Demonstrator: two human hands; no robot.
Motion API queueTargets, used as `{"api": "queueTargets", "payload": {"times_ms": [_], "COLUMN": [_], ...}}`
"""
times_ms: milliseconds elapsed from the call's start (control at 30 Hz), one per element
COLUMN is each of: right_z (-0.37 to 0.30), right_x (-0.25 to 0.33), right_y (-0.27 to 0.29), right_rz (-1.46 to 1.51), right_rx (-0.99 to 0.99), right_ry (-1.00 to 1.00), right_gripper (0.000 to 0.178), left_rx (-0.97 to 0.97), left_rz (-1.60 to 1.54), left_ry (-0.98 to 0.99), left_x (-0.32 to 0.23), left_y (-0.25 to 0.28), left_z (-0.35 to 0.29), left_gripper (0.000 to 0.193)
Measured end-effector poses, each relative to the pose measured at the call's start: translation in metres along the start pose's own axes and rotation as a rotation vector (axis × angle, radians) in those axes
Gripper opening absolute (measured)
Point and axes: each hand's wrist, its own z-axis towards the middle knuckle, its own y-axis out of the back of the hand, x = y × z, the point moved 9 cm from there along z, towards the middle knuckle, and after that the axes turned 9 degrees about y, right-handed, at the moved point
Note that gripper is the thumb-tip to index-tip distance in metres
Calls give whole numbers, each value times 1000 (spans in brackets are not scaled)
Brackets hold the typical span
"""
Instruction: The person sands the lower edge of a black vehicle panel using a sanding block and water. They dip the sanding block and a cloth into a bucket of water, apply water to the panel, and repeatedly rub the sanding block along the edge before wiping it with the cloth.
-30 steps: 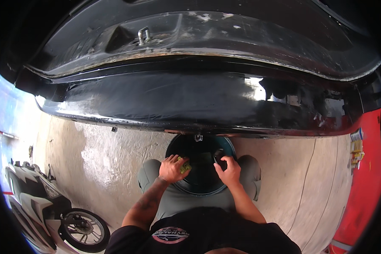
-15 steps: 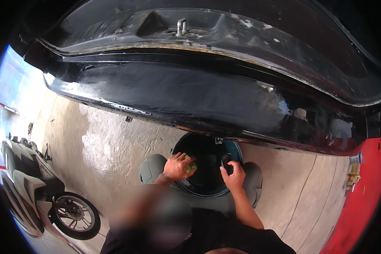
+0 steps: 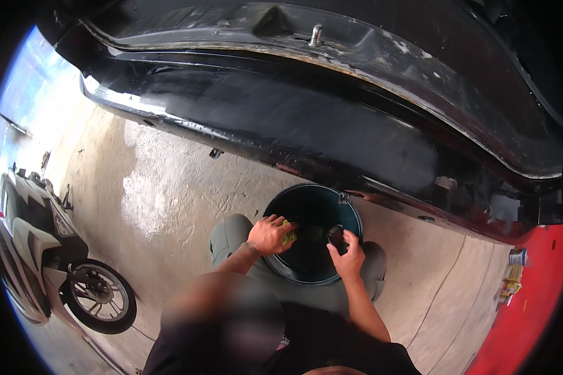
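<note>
Between my knees stands a round dark green tub (image 3: 354, 215), and both my hands are over its opening. My left hand (image 3: 270, 235) is closed around a crumpled yellow-green cloth (image 3: 289, 234) at the tub's left side. At the right side, my right hand (image 3: 348, 255) grips a small dark block (image 3: 336, 235) between thumb and fingers; its exact kind cannot be made out. The tub's inside is too dark to read. Just beyond it runs the black car bumper (image 3: 281, 125), smooth and partly shiny.
A metal latch pin (image 3: 316, 35) stands up on the worn car sill above the bumper. To the left is a parked motorbike (image 3: 100, 295) on the concrete floor (image 3: 162, 200). Small containers (image 3: 512, 278) sit by a red surface (image 3: 538, 300) at the right.
The view has shifted and tilted, so the bumper and tub sit differently in it. Both hands stay over the tub with the same things in them, moving only slightly.
</note>
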Motion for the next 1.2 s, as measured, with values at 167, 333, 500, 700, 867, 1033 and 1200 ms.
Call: {"api": "queueTargets", "payload": {"times_ms": [167,333,500,700,867,1033,1200], "right_z": [11,-5,-24,-12,-24,-44,-46], "right_x": [5,-38,-17,-9,-11,-19,-27], "right_y": [-9,-35,-69,-39,-37,-38,-40], "right_rz": [-51,796,1511,1638,1897,1967,1886], "right_rx": [134,153,-38,-166,-68,-18,-58], "right_ry": [67,-402,-895,-652,-631,-628,-636], "right_gripper": [60,37,50,53,60,57,56], "left_rx": [24,-24,86,-225,-704,-745,-665], "left_rz": [-7,-584,-889,-363,25,325,410], "left_ry": [135,472,351,-73,-213,-97,18], "left_x": [-1,-18,-80,-122,-128,-107,-96], "left_y": [0,1,14,136,298,341,343], "left_z": [10,22,14,4,0,40,66], "left_gripper": [51,79,106,56,41,46,50]}}
